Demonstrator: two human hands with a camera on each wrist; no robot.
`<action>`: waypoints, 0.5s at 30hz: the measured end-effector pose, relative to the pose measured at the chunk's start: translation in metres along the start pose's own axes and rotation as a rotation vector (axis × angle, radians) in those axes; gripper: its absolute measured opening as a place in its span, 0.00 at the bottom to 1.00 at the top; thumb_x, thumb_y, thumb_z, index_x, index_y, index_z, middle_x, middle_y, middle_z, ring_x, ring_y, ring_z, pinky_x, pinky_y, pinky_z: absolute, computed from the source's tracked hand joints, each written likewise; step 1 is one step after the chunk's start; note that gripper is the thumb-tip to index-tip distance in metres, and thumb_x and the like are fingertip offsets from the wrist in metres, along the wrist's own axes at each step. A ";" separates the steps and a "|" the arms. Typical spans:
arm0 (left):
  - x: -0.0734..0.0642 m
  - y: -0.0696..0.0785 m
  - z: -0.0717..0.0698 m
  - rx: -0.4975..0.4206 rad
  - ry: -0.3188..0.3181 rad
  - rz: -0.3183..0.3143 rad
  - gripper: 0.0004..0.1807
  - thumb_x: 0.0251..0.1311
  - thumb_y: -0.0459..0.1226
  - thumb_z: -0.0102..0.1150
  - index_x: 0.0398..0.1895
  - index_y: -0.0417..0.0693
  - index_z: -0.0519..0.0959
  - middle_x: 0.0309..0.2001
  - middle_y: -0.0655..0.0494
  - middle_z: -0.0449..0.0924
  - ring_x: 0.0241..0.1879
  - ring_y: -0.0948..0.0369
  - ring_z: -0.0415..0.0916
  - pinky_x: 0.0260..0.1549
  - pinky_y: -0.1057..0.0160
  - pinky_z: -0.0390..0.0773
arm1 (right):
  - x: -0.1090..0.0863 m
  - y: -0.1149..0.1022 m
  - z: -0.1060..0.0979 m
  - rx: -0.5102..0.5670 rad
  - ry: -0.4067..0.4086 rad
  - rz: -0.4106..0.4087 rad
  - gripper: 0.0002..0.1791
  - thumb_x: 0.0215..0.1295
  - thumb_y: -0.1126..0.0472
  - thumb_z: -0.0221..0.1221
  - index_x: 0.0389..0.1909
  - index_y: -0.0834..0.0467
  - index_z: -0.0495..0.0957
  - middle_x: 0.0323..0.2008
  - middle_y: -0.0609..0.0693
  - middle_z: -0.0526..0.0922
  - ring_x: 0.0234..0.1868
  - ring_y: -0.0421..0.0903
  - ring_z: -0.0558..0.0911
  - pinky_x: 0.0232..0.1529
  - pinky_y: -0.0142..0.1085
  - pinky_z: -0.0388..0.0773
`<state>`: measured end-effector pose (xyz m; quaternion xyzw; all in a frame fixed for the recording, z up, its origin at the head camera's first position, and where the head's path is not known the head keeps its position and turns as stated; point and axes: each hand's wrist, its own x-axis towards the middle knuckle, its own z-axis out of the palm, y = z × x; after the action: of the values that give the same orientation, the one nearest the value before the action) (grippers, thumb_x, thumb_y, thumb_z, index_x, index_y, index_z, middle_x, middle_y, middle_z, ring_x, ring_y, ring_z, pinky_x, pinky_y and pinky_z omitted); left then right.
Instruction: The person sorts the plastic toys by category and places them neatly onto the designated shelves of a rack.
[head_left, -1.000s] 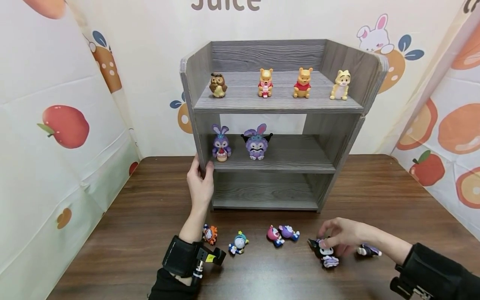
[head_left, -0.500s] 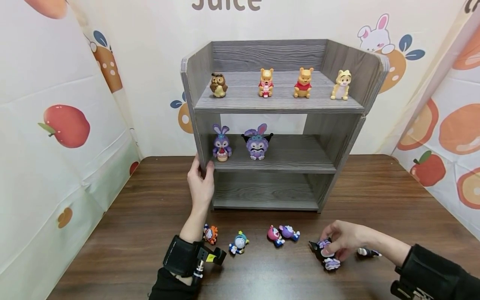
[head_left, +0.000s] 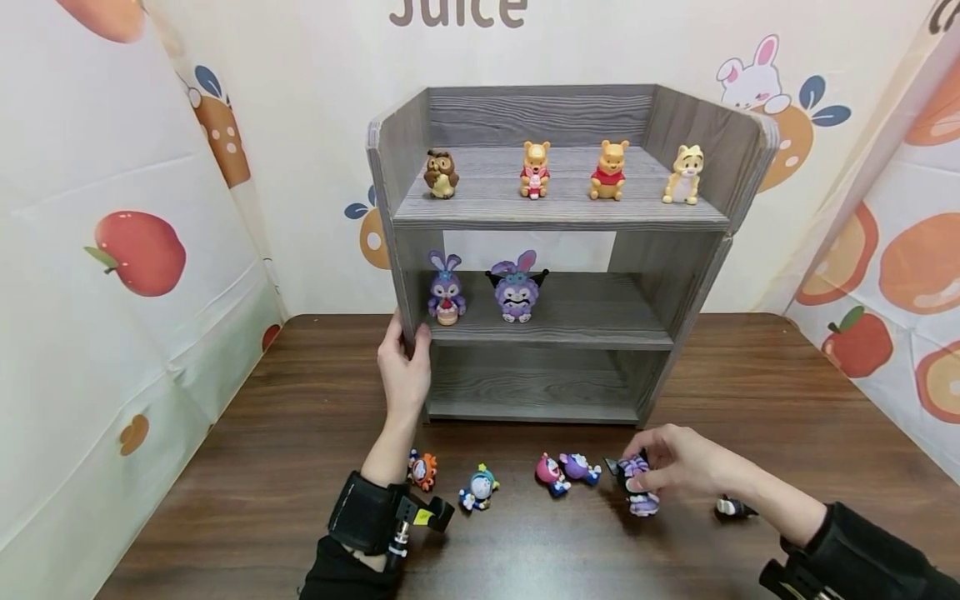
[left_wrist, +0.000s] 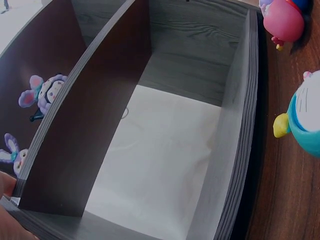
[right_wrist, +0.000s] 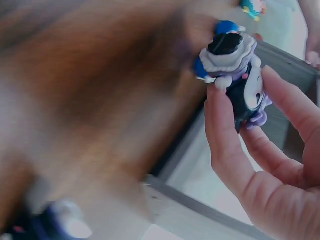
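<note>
My left hand (head_left: 403,371) grips the left side panel of a grey wood-grain shelf (head_left: 551,337), thumb at the front edge by the middle board. Between the thumb and fingers of my right hand (head_left: 678,458) is a black-and-purple figurine (head_left: 637,483), lifted over the table in front of the shelf's right side. The right wrist view shows the same figurine (right_wrist: 240,75) with a white face, black hood and frilled skirt. On the middle board stand a purple bunny figurine (head_left: 447,292) and a purple figurine with black pointed ears (head_left: 517,292).
Along the top board stand an owl figurine (head_left: 441,175), two yellow bear figurines (head_left: 607,173) and a pale yellow figurine (head_left: 683,177). Lying on the table are an orange figurine (head_left: 423,471), a teal-capped one (head_left: 478,488), a pink one (head_left: 551,475), a purple one (head_left: 581,469) and a black-and-white one (head_left: 732,507).
My right hand has closed on the black-and-purple figurine, picked it up off the table and moved it slightly left and toward the shelf. My left hand stays on the shelf panel.
</note>
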<state>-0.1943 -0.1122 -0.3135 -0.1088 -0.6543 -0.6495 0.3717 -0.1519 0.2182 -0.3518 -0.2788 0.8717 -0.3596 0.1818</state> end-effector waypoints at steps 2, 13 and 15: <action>0.000 -0.001 0.000 -0.014 -0.007 0.002 0.23 0.54 0.20 0.43 0.56 0.25 0.63 0.54 0.33 0.66 0.53 0.46 0.66 0.47 0.59 0.68 | 0.001 -0.007 -0.003 -0.060 0.049 -0.033 0.17 0.51 0.53 0.62 0.39 0.59 0.77 0.18 0.41 0.71 0.19 0.33 0.70 0.21 0.31 0.69; 0.000 -0.003 0.000 -0.033 0.000 0.009 0.22 0.54 0.19 0.43 0.55 0.25 0.64 0.52 0.31 0.67 0.51 0.43 0.66 0.42 0.70 0.69 | 0.003 -0.048 -0.024 -0.168 0.319 -0.158 0.15 0.51 0.57 0.63 0.39 0.57 0.76 0.19 0.41 0.70 0.20 0.33 0.71 0.22 0.30 0.69; 0.000 -0.003 0.000 -0.035 -0.002 0.007 0.22 0.54 0.19 0.43 0.56 0.25 0.63 0.53 0.31 0.67 0.52 0.44 0.66 0.44 0.68 0.68 | 0.004 -0.055 -0.027 -0.198 0.362 -0.153 0.15 0.50 0.57 0.64 0.40 0.56 0.76 0.18 0.40 0.71 0.21 0.34 0.71 0.22 0.30 0.68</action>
<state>-0.1964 -0.1124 -0.3153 -0.1182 -0.6429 -0.6595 0.3712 -0.1495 0.1974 -0.2945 -0.2916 0.8976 -0.3290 -0.0338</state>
